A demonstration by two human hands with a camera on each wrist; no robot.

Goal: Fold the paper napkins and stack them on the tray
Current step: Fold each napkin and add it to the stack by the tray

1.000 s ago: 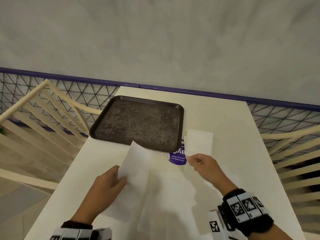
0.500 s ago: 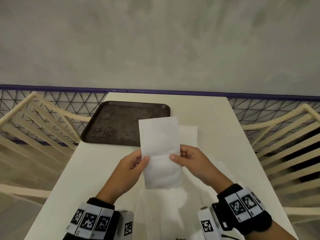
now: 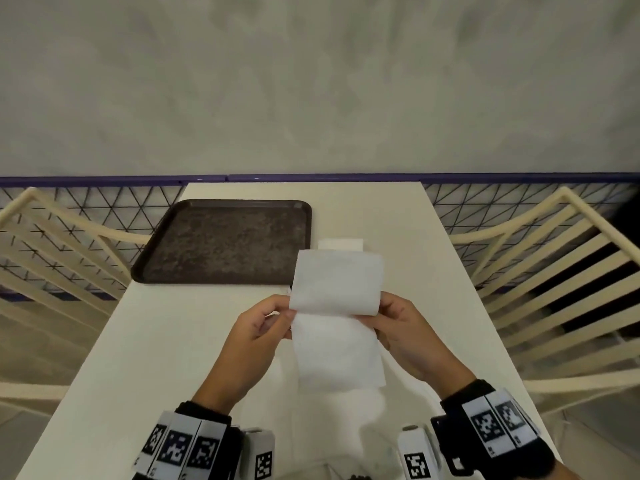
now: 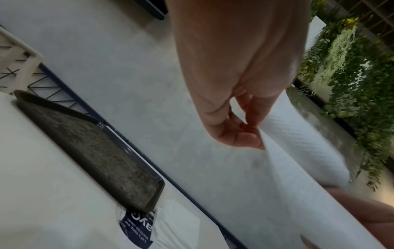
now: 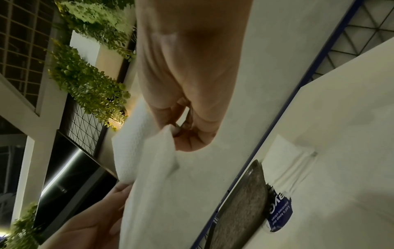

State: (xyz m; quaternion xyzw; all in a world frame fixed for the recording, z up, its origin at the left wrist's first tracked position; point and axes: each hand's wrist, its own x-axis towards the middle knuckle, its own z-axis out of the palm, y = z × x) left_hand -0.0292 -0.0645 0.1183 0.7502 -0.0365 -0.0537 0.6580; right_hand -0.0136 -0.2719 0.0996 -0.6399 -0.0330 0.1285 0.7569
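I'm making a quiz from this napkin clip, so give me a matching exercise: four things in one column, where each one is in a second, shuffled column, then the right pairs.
Things:
1. napkin
2. tray
3. blue-labelled napkin pack
4. folded stack of napkins

Places:
A. lying on the table, nothing on it
B. on the table right of the tray
C. held in the air, pinched by left hand and right hand
D. tucked against the tray's near right corner

Pairs: 1-C, 2-A, 3-D, 4-B

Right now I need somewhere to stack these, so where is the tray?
In the head view the tray lies on the table, far left, ahead of the left hand.
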